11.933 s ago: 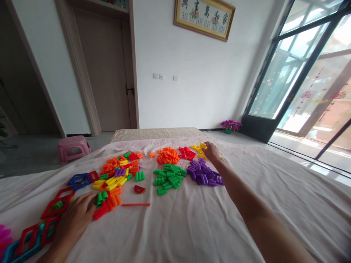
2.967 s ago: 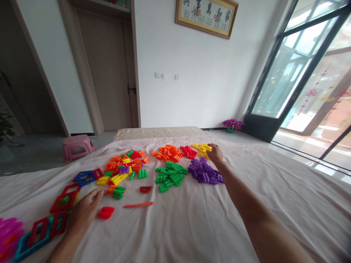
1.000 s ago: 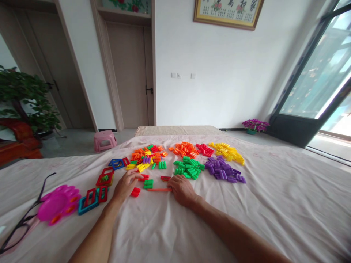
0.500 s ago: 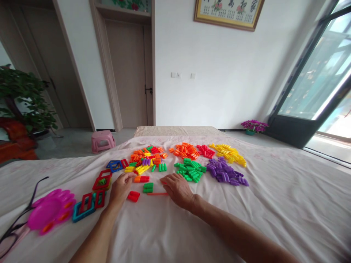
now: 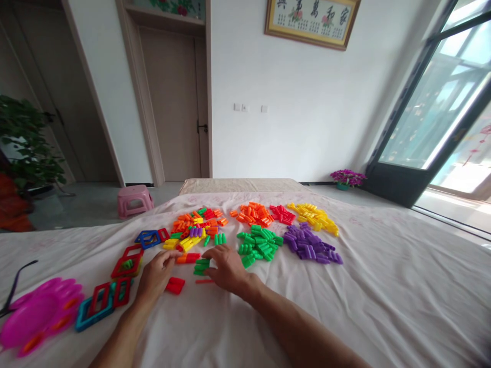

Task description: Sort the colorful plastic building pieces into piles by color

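My left hand has its thumb and fingertips together at the left end of an orange and red piece; whether it grips the piece is unclear. My right hand is curved, thumb apart from the fingers, at the right side of a green piece. Its hold on that piece cannot be made out. A red piece lies right of my left wrist. Part of a thin red stick shows below my right hand. Just beyond the hands is a mixed-colour pile.
Piles of green, purple, orange, red and yellow pieces lie across the cloth. Coloured frames and a pink tray are at the left. A pink stool stands beyond.
My right hand has moved left to the green piece, nearer my left hand. The whole view has shifted slightly; my left hand remains at the orange and red piece.
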